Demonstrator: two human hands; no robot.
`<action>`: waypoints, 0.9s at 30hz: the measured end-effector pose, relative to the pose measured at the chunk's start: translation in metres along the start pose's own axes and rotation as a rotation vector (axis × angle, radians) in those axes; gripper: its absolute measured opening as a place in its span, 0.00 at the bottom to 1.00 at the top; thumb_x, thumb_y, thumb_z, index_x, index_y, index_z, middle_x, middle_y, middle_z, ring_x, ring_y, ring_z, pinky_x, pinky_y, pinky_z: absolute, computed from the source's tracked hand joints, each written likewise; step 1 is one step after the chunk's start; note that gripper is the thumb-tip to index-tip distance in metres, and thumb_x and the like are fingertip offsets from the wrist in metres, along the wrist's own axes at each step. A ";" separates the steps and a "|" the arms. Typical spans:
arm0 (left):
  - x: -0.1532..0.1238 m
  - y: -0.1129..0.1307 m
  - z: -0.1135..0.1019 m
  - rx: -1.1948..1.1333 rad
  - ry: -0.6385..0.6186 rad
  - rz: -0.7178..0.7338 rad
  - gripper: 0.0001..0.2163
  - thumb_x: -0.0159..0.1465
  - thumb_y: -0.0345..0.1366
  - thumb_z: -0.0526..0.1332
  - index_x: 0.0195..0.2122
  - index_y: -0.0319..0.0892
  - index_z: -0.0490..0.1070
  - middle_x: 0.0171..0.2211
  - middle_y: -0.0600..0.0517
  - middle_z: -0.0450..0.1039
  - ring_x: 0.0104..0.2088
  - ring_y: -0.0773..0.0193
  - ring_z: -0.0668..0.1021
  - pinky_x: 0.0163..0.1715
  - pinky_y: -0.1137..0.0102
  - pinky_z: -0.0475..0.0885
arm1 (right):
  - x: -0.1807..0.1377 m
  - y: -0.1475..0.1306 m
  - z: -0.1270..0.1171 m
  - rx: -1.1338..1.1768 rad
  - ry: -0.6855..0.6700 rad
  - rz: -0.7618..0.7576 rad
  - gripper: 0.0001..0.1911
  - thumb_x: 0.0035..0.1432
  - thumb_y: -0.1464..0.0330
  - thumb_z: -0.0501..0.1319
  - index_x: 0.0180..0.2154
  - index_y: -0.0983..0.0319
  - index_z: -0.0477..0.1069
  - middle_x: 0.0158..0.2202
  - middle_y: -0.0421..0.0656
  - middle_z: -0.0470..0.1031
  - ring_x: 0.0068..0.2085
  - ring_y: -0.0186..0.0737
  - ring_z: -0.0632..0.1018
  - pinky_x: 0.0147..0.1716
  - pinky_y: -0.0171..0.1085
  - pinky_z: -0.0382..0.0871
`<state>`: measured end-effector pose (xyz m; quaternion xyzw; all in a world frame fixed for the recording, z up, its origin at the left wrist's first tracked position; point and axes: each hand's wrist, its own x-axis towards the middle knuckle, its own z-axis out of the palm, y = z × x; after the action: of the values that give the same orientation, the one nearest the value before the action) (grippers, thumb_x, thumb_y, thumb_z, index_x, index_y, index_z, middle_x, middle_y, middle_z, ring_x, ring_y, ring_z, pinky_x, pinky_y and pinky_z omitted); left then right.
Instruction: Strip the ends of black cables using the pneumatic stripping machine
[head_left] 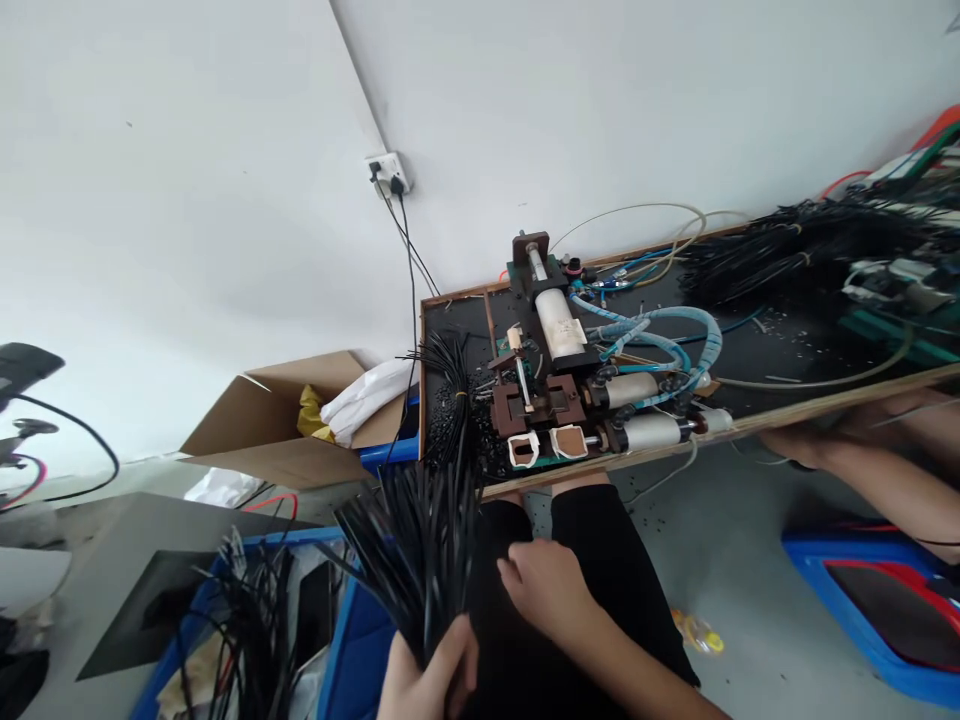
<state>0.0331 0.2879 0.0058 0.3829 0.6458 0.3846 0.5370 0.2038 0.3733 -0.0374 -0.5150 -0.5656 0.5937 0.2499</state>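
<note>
A thick bundle of black wires (420, 560) fans upward from my left hand (431, 670), whose fingers are wrapped round its lower end. My right hand (544, 585) hangs over my dark-clothed lap, fingers curled in, and nothing shows in it. Straight ahead of both hands, on the bench, stands a pneumatic fixture with a large white cylinder (559, 322) and brown clamp blocks (562, 400). To its left lies another bunch of black wires (452, 385), tied with a thin band, among small black scraps.
Blue-wrapped hoses (675, 325) loop behind the smaller cylinders. Open cardboard box (277, 460) and a blue crate (337, 630) with wires stand at left. More wire bundles (750, 260) lie on the bench at right. Another person's arm (862, 470) and a blue stool (847, 610) are at right.
</note>
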 end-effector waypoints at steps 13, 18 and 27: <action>0.010 -0.013 0.044 -0.114 -0.095 0.052 0.33 0.64 0.67 0.65 0.22 0.39 0.76 0.16 0.52 0.66 0.14 0.72 0.60 0.18 0.70 0.49 | -0.016 -0.044 -0.033 0.606 0.051 -0.165 0.21 0.63 0.48 0.70 0.39 0.60 0.81 0.27 0.38 0.72 0.24 0.35 0.68 0.24 0.36 0.60; 0.017 -0.031 0.039 -0.047 -0.193 0.137 0.32 0.68 0.65 0.62 0.19 0.42 0.74 0.14 0.53 0.63 0.15 0.68 0.61 0.18 0.69 0.58 | -0.012 -0.045 -0.033 0.624 0.118 -0.230 0.21 0.66 0.52 0.69 0.29 0.60 0.79 0.27 0.38 0.67 0.25 0.34 0.64 0.25 0.37 0.54; 0.020 -0.041 0.040 -0.074 -0.125 0.092 0.30 0.67 0.64 0.63 0.21 0.42 0.73 0.16 0.52 0.68 0.14 0.70 0.62 0.16 0.71 0.57 | -0.017 -0.071 -0.044 0.898 0.090 -0.222 0.19 0.65 0.55 0.72 0.29 0.62 0.76 0.31 0.39 0.72 0.20 0.27 0.62 0.21 0.36 0.48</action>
<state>0.0662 0.2924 -0.0448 0.4152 0.5781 0.4078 0.5719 0.2286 0.3935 0.0414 -0.3173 -0.2929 0.7266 0.5343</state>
